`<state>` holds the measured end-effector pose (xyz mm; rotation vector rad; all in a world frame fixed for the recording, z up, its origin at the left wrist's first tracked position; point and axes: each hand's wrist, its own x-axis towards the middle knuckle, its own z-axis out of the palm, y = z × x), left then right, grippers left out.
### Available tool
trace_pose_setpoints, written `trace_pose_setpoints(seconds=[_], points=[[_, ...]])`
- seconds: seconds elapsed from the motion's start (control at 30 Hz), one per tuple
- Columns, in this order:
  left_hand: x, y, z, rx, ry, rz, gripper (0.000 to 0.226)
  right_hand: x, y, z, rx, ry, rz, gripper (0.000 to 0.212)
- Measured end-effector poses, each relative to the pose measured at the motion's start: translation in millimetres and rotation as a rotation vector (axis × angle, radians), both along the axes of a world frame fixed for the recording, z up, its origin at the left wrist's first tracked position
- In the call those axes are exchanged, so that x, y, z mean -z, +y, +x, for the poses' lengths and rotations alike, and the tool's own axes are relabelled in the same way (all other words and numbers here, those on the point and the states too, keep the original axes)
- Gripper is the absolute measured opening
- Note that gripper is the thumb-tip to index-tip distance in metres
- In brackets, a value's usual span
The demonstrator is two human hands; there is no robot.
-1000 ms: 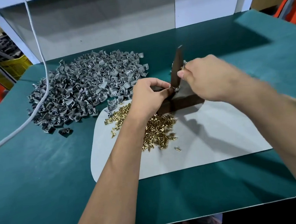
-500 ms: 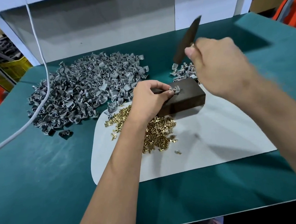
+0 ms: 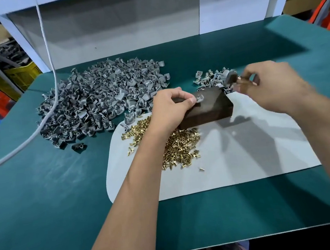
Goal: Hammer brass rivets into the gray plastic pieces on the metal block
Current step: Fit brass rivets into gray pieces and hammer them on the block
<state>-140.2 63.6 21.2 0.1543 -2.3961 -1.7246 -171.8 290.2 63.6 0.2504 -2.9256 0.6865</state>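
A dark metal block (image 3: 209, 108) lies on a pale mat (image 3: 234, 158) in the middle of the green table. My left hand (image 3: 170, 106) pinches a small gray plastic piece (image 3: 199, 98) on the block's top. My right hand (image 3: 273, 88) grips a hammer (image 3: 231, 78) by its handle, its gray head held to the right of the block, above a small pile of gray pieces (image 3: 212, 78). A heap of brass rivets (image 3: 174, 144) lies on the mat in front of the block, partly under my left forearm.
A large pile of gray plastic pieces (image 3: 101, 98) covers the table's back left. A white cable (image 3: 48, 55) hangs down across it and runs off to the left. A gray back panel stands behind the table. One loose rivet (image 3: 201, 169) lies apart on the mat.
The hammer struck at the block, rose high, and now has swung down to the right of the block. My left hand stays on the gray piece.
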Motion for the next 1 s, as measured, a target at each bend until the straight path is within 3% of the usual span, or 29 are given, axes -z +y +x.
trace_pose_setpoints(seconds=[0.37, 0.5, 0.57, 0.67, 0.73, 0.87, 1.0], points=[[-10, 0, 8, -0.019, -0.053, 0.13, 0.016, 10, 8, 5, -0.004, -0.211, 0.127, 0.023], [-10, -1, 8, -0.016, -0.04, 0.134, 0.021, -1, -10, 9, -0.008, 0.042, -0.001, 0.026], [-10, 0, 9, -0.01, -0.038, 0.141, 0.022, -4, -28, 14, -0.153, 0.14, -0.049, 0.021], [-10, -1, 8, 0.014, -0.023, 0.151, 0.022, -2, -53, 17, -0.367, 0.168, 0.07, 0.036], [-10, -2, 7, 0.038, -0.007, 0.166, 0.024, 0, -61, 15, -0.428, 0.253, 0.101, 0.033], [-11, -5, 7, -0.004, 0.031, 0.132, 0.031, 1, -65, 8, -0.473, 0.381, 0.094, 0.019], [-9, -11, 3, -0.147, 0.117, 0.012, 0.017, 2, -63, -11, -0.39, 0.344, 0.018, 0.02]])
